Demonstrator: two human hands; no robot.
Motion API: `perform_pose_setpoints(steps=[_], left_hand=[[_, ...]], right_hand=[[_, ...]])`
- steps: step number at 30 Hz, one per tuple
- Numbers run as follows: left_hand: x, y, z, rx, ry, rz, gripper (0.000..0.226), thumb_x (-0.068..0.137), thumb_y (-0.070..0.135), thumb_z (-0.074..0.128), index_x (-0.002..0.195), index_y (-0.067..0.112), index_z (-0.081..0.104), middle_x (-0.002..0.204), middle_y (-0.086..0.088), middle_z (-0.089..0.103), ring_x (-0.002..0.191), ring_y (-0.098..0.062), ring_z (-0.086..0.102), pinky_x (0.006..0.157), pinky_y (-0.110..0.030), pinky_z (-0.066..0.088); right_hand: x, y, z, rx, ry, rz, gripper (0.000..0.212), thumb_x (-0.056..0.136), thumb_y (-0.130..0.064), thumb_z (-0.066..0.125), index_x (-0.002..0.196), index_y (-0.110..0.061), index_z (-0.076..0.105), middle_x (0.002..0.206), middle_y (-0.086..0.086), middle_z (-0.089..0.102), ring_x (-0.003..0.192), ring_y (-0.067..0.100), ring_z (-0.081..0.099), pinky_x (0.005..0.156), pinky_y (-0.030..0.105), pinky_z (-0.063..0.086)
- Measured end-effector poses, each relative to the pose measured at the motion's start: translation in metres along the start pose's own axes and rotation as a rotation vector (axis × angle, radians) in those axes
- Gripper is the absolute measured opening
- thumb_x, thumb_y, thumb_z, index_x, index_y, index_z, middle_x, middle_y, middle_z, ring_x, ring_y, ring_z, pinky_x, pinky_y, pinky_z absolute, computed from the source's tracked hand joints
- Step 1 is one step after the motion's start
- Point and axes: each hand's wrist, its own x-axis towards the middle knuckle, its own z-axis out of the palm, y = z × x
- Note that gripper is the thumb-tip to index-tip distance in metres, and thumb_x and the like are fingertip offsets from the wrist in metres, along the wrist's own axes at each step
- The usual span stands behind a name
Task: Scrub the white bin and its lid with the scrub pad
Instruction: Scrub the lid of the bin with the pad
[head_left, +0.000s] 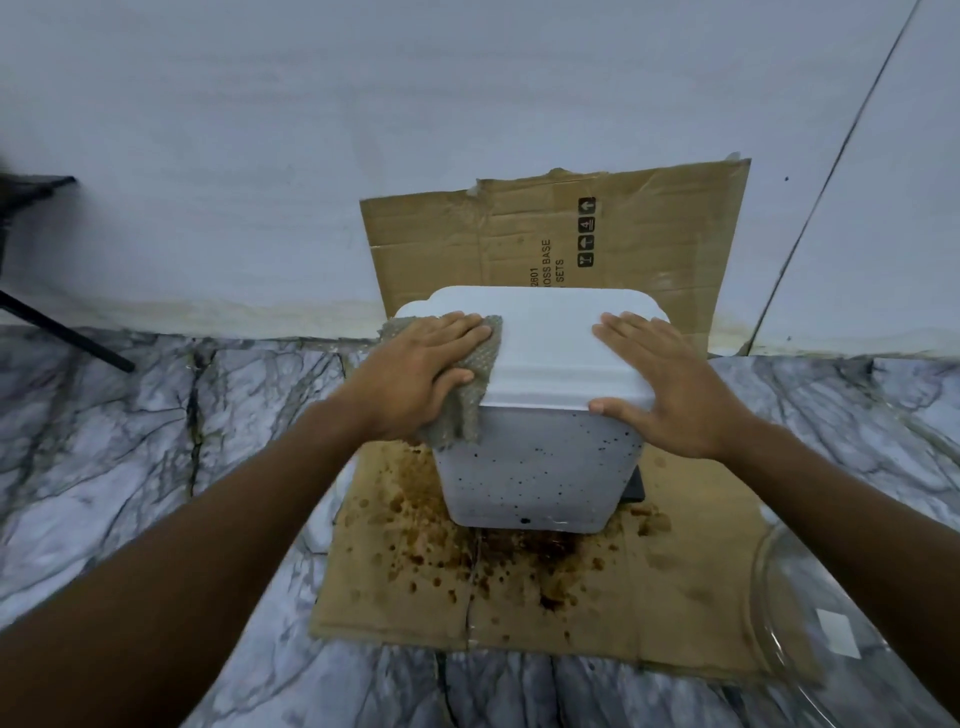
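Scrub pad (470, 374) under left hand (423, 371), on lid (545, 343) corner

The lid (545, 343) is plain white; the white bin (540, 478) has black speckles on its near side. The scrub pad (460, 415) is grey-green, the tan cardboard (519, 597) splattered dark brown, the floor (130, 441) grey-veined marble.

Upright cardboard sheet (441, 244), print turned sideways: you can read "2601", "OSS BASE" and "SETS", each line's start hidden behind the lid (545, 338). Beside them are black handling symbols, one showing "4".
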Motion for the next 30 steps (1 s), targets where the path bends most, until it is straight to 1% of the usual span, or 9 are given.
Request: perform_pose_setpoints(steps=[4, 7, 11, 16, 22, 24, 27, 28, 30], left_hand=[[0.001, -0.012, -0.009, -0.042, -0.094, 0.026, 0.055, 0.108, 0.030, 0.039, 0.160, 0.023, 0.025, 0.167, 0.002, 0.021, 0.155, -0.014, 0.012, 0.127, -0.035, 0.007], [-0.002, -0.003, -0.004, -0.035, -0.028, -0.002, 0.057, 0.104, 0.035, 0.038, 0.158, 0.019, 0.032, 0.165, -0.002, 0.029, 0.154, -0.020, 0.019, 0.126, -0.036, 0.010], [0.019, 0.037, 0.005, 0.051, 0.044, -0.026, 0.061, 0.102, 0.045, 0.037, 0.155, 0.015, 0.037, 0.161, -0.006, 0.037, 0.151, -0.025, 0.029, 0.124, -0.041, 0.016], [0.062, 0.094, 0.026, 0.166, 0.031, -0.010, 0.061, 0.107, 0.046, 0.035, 0.159, 0.016, 0.027, 0.165, -0.005, 0.028, 0.153, -0.021, 0.019, 0.123, -0.036, 0.008], [0.028, 0.048, 0.020, 0.102, 0.045, 0.017, 0.059, 0.105, 0.046, 0.026, 0.160, 0.023, 0.026, 0.166, -0.001, 0.026, 0.154, -0.019, 0.018, 0.127, -0.038, 0.009], [0.009, 0.027, 0.016, 0.075, 0.085, -0.037, 0.059, 0.104, 0.046, 0.028, 0.159, 0.024, 0.030, 0.165, -0.001, 0.028, 0.155, -0.020, 0.018, 0.127, -0.036, 0.005], [-0.001, 0.026, 0.021, 0.053, 0.138, -0.175, 0.060, 0.105, 0.052, 0.025, 0.159, 0.027, 0.027, 0.167, -0.005, 0.022, 0.157, -0.021, 0.004, 0.126, -0.034, -0.006], [-0.003, 0.034, 0.025, 0.088, 0.170, -0.238, 0.061, 0.105, 0.054, 0.025, 0.159, 0.027, 0.027, 0.168, -0.007, 0.019, 0.157, -0.023, 0.002, 0.127, -0.038, -0.004], [-0.008, 0.059, 0.036, 0.092, 0.332, -0.424, 0.063, 0.104, 0.054, 0.036, 0.156, 0.019, 0.036, 0.164, -0.013, 0.029, 0.153, -0.031, 0.016, 0.126, -0.046, 0.012]], right_hand=[[0.001, 0.001, -0.002, 0.016, -0.021, 0.007, 0.087, 0.087, -0.074, 0.045, 0.156, -0.024, 0.028, 0.163, -0.004, 0.024, 0.152, 0.012, 0.013, 0.125, 0.041, 0.011], [0.000, 0.000, -0.001, 0.020, -0.011, 0.010, 0.086, 0.087, -0.073, 0.045, 0.156, -0.025, 0.028, 0.163, -0.004, 0.024, 0.152, 0.013, 0.013, 0.125, 0.041, 0.010], [0.000, -0.002, 0.001, 0.001, 0.010, 0.015, 0.085, 0.087, -0.072, 0.045, 0.156, -0.023, 0.029, 0.163, -0.002, 0.026, 0.152, 0.015, 0.015, 0.125, 0.042, 0.010], [0.001, 0.002, 0.002, 0.003, 0.000, 0.001, 0.088, 0.087, -0.073, 0.043, 0.155, -0.019, 0.031, 0.162, -0.001, 0.028, 0.152, 0.017, 0.017, 0.124, 0.045, 0.014], [0.000, 0.001, -0.002, 0.008, -0.018, -0.005, 0.089, 0.086, -0.075, 0.044, 0.156, -0.022, 0.028, 0.163, -0.002, 0.025, 0.152, 0.015, 0.014, 0.124, 0.046, 0.013], [0.000, -0.001, -0.001, 0.021, -0.015, 0.002, 0.088, 0.086, -0.074, 0.045, 0.156, -0.023, 0.028, 0.163, -0.004, 0.025, 0.153, 0.014, 0.014, 0.125, 0.045, 0.012], [0.000, -0.002, 0.000, 0.022, -0.011, 0.015, 0.088, 0.086, -0.074, 0.046, 0.156, -0.024, 0.028, 0.163, -0.004, 0.024, 0.153, 0.015, 0.013, 0.125, 0.045, 0.011], [0.001, -0.003, -0.001, 0.020, -0.013, 0.017, 0.088, 0.086, -0.074, 0.045, 0.156, -0.024, 0.028, 0.163, -0.004, 0.025, 0.153, 0.015, 0.014, 0.125, 0.045, 0.012], [0.002, -0.002, -0.001, 0.017, -0.013, 0.016, 0.088, 0.086, -0.074, 0.045, 0.156, -0.023, 0.028, 0.163, -0.003, 0.025, 0.153, 0.015, 0.014, 0.124, 0.047, 0.013]])
